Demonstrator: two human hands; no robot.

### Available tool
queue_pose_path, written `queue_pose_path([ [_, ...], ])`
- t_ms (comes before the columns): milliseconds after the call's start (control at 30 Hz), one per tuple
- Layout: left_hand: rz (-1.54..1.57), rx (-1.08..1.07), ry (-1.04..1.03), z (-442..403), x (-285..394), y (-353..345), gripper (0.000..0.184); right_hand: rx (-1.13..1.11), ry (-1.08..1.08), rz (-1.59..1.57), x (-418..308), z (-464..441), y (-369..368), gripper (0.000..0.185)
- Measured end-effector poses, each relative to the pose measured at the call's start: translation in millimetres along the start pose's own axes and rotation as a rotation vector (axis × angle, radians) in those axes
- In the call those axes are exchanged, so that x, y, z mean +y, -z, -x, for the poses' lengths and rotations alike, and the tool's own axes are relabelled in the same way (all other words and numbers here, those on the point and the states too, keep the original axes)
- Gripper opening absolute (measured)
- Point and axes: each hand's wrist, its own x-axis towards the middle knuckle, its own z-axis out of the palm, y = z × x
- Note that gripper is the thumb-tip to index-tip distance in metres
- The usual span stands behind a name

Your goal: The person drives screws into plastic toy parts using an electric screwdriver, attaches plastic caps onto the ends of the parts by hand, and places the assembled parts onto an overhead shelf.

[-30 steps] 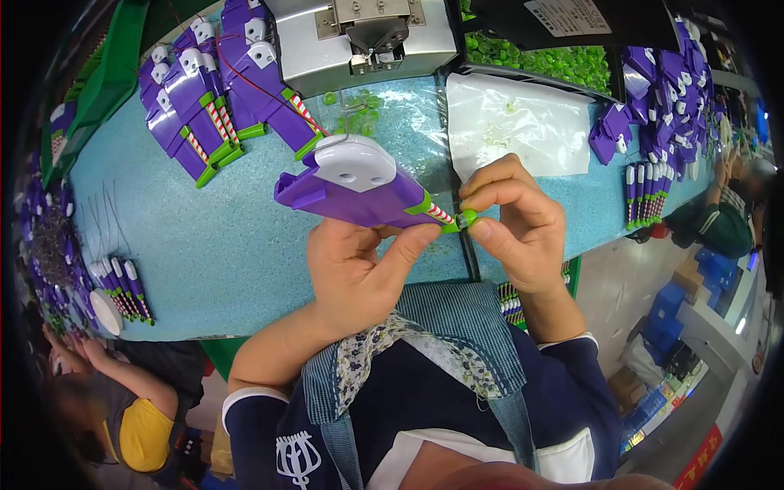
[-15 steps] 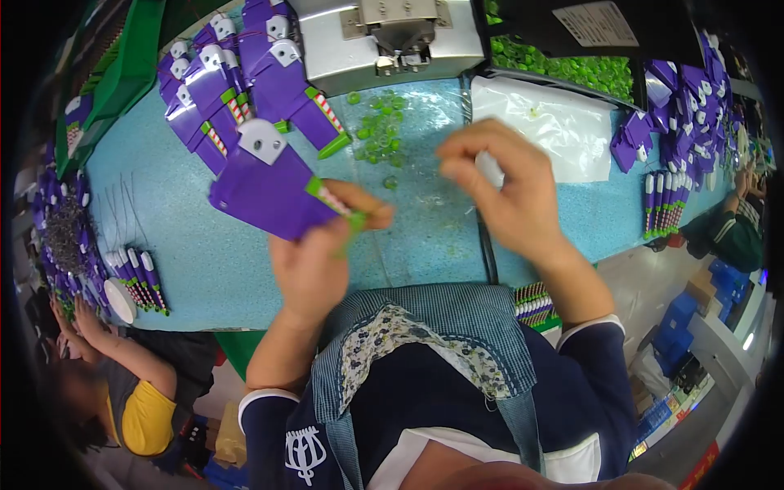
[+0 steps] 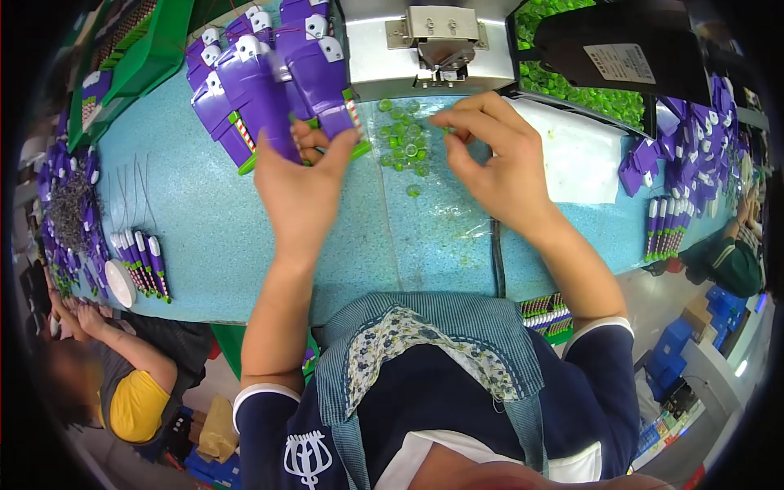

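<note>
My left hand (image 3: 300,184) is at the purple pieces on the upper left of the table, its fingers around the lower end of one purple piece (image 3: 260,94) with a white tip. Other purple pieces (image 3: 314,69) with striped, green-edged ends lie beside and behind it. To the right, my right hand (image 3: 498,155) is raised over the table, thumb and forefinger curled toward each other near a bit of green; whether they hold it is too small to tell. Small green caps (image 3: 404,140) lie scattered between my hands.
A metal machine (image 3: 425,49) stands at the back, beside a black-edged bin of green caps (image 3: 549,86). White plastic sheeting (image 3: 580,155) lies at right. Purple parts are heaped at both sides. Co-workers sit at left (image 3: 139,384) and far right (image 3: 735,261).
My left hand has carried the purple piece up and left to the other purple pieces. My right hand has let go of its end and moved over beside the scattered green caps.
</note>
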Motion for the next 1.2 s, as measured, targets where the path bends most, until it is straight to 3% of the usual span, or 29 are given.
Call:
queue_pose_path([
  [33,0.001,-0.004,-0.004,0,0,5,0.028,-0.024,-0.05,-0.161,0,4,5,0.021],
  [100,0.386,-0.13,0.25,8,8,18,0.022,-0.046,-0.094,-0.323,-5,14,13,0.02],
  [167,0.503,-0.136,0.314,27,24,19,0.023,-0.01,-0.26,-0.804,-15,28,18,0.017],
  [233,0.772,-0.22,0.253,49,33,15,0.026,-0.062,-0.285,-0.828,-24,41,22,0.017],
  [300,0.746,-0.372,0.348,71,37,9,0.025,0.004,-0.335,-0.998,-37,53,21,0.02],
  [367,0.692,-0.428,0.341,79,34,0,0.025,0.025,-0.28,-0.951,-39,61,15,0.024],
  [433,0.634,-0.485,0.327,80,33,-2,0.025,0.06,-0.057,-0.814,-35,66,10,0.024],
  [600,0.739,-0.56,0.482,79,34,-3,0.025,0.099,-0.031,-0.708,-40,70,7,0.023],
  [933,0.713,-0.65,0.497,73,39,-11,0.025,-0.098,0.056,-0.342,-34,56,41,0.018],
  [1000,0.575,-0.641,0.445,76,38,-14,0.026,-0.096,0.065,-0.311,-30,57,48,0.018],
  [1100,0.679,-0.522,0.355,83,28,-15,0.035,0.092,-0.015,0.017,-7,63,61,0.023],
  [1200,0.675,-0.481,0.355,80,24,-14,0.028,0.137,-0.056,0.352,14,62,71,0.021],
])
